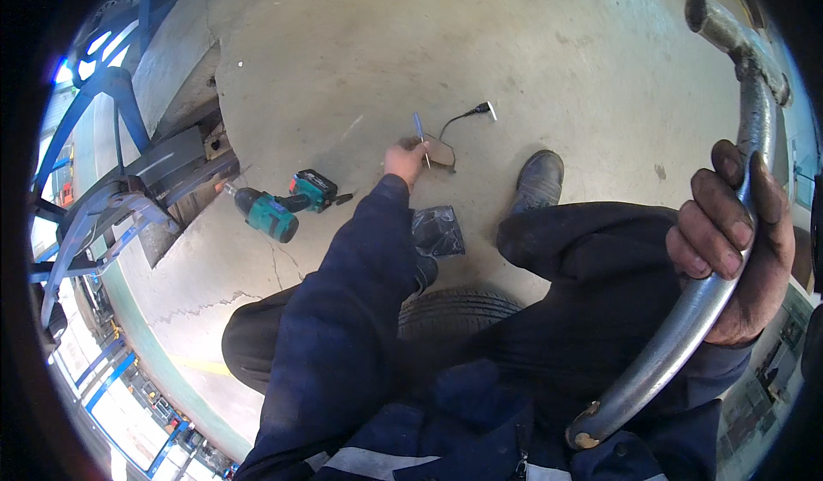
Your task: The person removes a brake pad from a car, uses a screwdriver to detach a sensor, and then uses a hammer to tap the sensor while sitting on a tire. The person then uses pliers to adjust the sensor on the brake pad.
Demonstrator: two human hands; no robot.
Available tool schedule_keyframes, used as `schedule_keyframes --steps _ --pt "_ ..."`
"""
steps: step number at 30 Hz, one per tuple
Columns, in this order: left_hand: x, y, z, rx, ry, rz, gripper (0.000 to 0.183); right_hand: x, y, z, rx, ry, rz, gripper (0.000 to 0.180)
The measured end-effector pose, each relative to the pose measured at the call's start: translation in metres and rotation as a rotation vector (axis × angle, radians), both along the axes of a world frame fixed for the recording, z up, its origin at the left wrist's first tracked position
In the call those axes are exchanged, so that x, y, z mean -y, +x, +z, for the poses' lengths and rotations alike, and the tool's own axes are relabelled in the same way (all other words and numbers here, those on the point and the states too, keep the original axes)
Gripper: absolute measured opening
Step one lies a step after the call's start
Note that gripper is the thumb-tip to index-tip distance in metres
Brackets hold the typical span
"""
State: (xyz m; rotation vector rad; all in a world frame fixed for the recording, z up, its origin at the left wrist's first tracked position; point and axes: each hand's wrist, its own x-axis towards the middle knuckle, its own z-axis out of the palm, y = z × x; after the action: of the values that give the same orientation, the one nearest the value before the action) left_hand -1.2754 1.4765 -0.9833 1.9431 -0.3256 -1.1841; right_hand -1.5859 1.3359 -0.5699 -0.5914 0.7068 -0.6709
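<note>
My right hand (739, 243), with dark-stained fingers, is wrapped around a bent metal pipe (681, 326). At the pipe's upper end a short cross tube is joined on; its lower end rests near my lap. My left hand (405, 161) reaches down to the floor, with a thin blue-and-white stick (419, 127), perhaps a pen, at its fingertips. Beside those fingers lies a brown flat piece (440, 152). A short black cable (460, 117) with a plug-like end curves away from it. Whether the left fingers grip the stick is not certain.
A green cordless impact wrench (267, 214) lies on the concrete floor left of my forearm. A black plastic packet (438, 230) lies near my foot. Below me is a tyre (456, 310). Blue metal lift framework (119, 101) stands at the left, beside a floor recess.
</note>
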Motion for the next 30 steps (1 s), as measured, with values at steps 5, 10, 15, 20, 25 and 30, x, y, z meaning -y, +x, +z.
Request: schedule_keyframes --steps 5,10,15,20,25,30 --pt "0.011 0.031 -0.048 0.135 0.057 -0.241 0.045 0.011 -0.023 -0.007 -0.042 -0.012 -0.033 0.023" --pt "0.045 0.041 -0.021 0.565 0.292 -0.703 0.054 0.025 -0.047 -0.017 0.016 0.076 0.021 0.028" --pt "0.069 0.048 -0.013 0.507 0.372 -1.132 0.062 0.031 -0.055 -0.009 -0.026 0.082 -0.005 0.033" --pt "0.078 0.041 0.009 0.494 0.434 -1.11 0.052 0.04 -0.059 -0.008 -0.002 0.173 0.038 0.031" --pt "0.049 0.024 0.022 0.988 0.088 -0.759 0.035 0.043 -0.059 -0.011 0.025 0.214 0.134 0.023" --pt "0.017 0.023 -0.03 1.079 0.158 -0.8 0.034 0.029 -0.052 -0.012 0.023 0.187 0.07 0.022"
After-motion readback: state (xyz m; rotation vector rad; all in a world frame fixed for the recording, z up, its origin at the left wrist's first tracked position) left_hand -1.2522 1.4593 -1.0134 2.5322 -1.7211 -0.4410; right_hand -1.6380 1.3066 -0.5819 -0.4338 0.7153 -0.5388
